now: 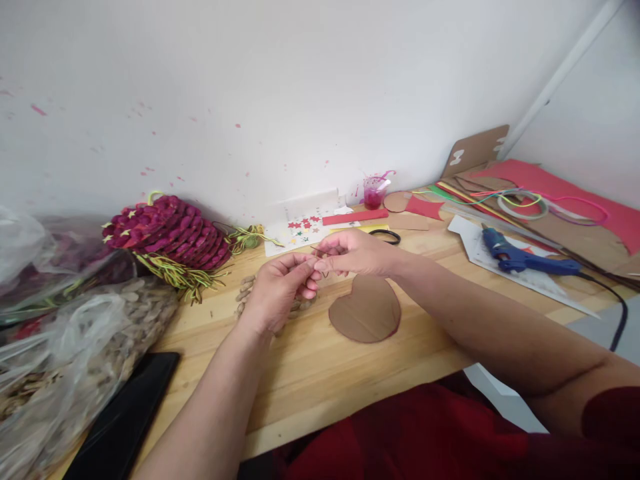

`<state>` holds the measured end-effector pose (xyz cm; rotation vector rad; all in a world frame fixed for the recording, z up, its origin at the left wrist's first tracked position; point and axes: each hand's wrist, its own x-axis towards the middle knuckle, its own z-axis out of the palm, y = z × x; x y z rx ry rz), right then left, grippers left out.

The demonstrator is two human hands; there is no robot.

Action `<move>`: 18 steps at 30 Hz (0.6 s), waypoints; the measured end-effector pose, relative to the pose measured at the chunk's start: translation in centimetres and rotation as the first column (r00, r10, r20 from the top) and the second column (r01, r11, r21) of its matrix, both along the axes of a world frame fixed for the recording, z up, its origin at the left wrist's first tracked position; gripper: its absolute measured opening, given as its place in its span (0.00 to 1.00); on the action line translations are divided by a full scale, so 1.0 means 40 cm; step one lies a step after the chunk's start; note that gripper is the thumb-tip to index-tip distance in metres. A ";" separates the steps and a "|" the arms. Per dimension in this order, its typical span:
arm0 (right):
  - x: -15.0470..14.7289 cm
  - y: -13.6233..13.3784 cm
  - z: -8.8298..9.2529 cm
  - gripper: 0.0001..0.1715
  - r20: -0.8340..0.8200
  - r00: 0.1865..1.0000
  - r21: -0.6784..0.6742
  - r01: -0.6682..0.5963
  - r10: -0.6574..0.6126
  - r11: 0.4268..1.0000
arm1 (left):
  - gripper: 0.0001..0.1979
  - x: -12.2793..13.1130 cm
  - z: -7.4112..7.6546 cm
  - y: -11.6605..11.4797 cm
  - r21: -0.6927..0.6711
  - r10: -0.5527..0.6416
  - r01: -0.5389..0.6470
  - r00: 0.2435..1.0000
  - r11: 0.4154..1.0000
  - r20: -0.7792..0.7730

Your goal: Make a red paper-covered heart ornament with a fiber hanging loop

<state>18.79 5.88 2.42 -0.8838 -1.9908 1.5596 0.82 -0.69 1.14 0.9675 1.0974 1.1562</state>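
My left hand (284, 285) and my right hand (356, 255) meet above the wooden table, thumbs and fingertips pinched together. A thin dark strand (315, 249) shows at the fingertips of both; I cannot tell whether it is wire or cord. Below my right hand lies a rounded, notched piece of cardboard (367, 313) with a dark edge. Small beige shell-like pieces (245, 290) form a pile, partly hidden behind my left hand. Just beyond my right hand is a black loop (390, 235), perhaps a scissors handle.
A purple, scaly craft piece (170, 230) with yellow-green strands stands at the left, near plastic bags (90, 333) and a black flat object (130, 413). To the right lie a blue glue gun (530, 259) and cardboard sheets (565, 223). A cup of pink liquid (373, 195) stands by the wall.
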 end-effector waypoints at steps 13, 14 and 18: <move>-0.014 0.004 -0.014 0.13 -0.151 0.957 0.265 0.282 -0.250 0.922 | 0.17 0.009 -0.010 0.006 0.018 0.143 -0.142 0.989 0.990 -0.037; -0.015 0.003 -0.015 0.13 -0.157 0.953 0.288 0.296 -0.261 0.911 | 0.17 0.009 -0.011 0.006 0.021 0.135 -0.133 0.989 0.991 -0.067; -0.011 0.007 -0.014 0.15 -0.201 0.930 0.333 0.361 -0.309 0.871 | 0.18 0.008 -0.011 0.004 0.019 0.083 -0.081 0.986 0.997 -0.146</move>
